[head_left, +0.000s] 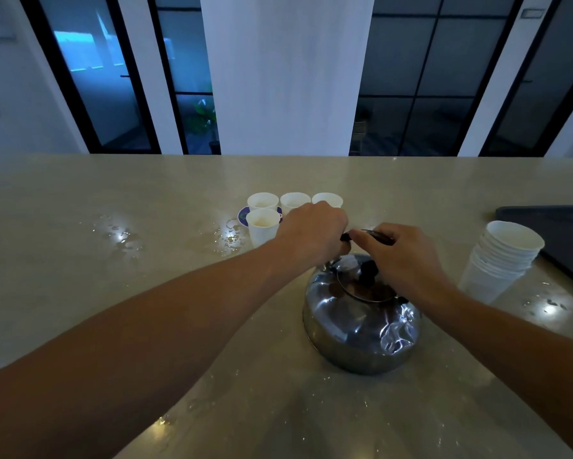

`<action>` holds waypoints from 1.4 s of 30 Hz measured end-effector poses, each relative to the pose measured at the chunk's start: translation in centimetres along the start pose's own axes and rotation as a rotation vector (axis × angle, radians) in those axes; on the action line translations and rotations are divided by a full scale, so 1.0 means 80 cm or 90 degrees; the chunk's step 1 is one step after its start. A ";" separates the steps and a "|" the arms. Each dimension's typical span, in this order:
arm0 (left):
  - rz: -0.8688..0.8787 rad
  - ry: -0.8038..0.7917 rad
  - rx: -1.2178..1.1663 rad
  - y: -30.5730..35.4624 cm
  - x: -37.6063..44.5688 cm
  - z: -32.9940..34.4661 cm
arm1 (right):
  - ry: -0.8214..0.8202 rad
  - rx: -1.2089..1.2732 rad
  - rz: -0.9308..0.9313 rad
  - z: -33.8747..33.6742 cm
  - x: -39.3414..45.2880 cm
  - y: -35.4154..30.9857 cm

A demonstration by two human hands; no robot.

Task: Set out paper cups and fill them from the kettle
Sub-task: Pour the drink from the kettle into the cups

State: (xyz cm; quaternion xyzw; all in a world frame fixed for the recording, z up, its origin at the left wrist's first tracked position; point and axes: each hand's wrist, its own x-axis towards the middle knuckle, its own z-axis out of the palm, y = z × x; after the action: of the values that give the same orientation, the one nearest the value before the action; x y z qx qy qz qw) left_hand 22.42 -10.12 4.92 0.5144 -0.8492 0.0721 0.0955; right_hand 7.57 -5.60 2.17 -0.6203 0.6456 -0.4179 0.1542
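Two hands meet over a squat, polished steel kettle that sits on the smooth, pale stone counter, near and right of centre. The right hand curls round the dark arched handle above the domed lid. The left hand is curled at the handle's far end; what it grips is hidden. Four white paper cups cluster beyond the hands, holding pale liquid, one on a round blue coaster. A leaning stack of ribbed-rimmed paper cups stands to the right, beside a dark flat tray. Water droplets glisten on the counter.
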 end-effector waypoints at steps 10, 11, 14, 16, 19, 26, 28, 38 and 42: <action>0.033 0.034 0.016 -0.037 0.013 -0.019 | -0.032 0.005 -0.019 0.001 0.027 -0.019; 0.035 0.044 0.013 -0.043 0.017 -0.023 | -0.031 -0.004 -0.030 0.000 0.033 -0.026; 0.035 0.063 -0.001 -0.062 0.027 -0.039 | -0.038 -0.026 -0.055 -0.002 0.053 -0.047; 0.039 0.073 0.005 -0.074 0.034 -0.048 | -0.048 -0.034 -0.067 -0.002 0.064 -0.060; 0.040 0.095 0.006 -0.091 0.045 -0.054 | -0.054 -0.056 -0.078 -0.002 0.081 -0.077; 0.017 0.116 -0.041 -0.123 0.064 -0.056 | -0.083 -0.107 -0.084 0.006 0.119 -0.104; 0.009 0.123 -0.047 -0.131 0.069 -0.054 | -0.082 -0.116 -0.093 0.010 0.127 -0.109; -0.064 0.126 -0.106 -0.162 0.076 -0.036 | -0.128 -0.163 -0.129 0.037 0.155 -0.131; -0.087 0.131 -0.127 -0.167 0.076 -0.030 | -0.141 -0.172 -0.136 0.046 0.162 -0.135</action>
State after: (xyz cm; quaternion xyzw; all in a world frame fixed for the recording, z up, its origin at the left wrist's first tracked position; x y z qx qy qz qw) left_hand 31.70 -20.95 9.01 0.5486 -0.8011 0.0331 0.2372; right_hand 15.08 -17.63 11.99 -0.7423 0.6056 -0.2706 0.0946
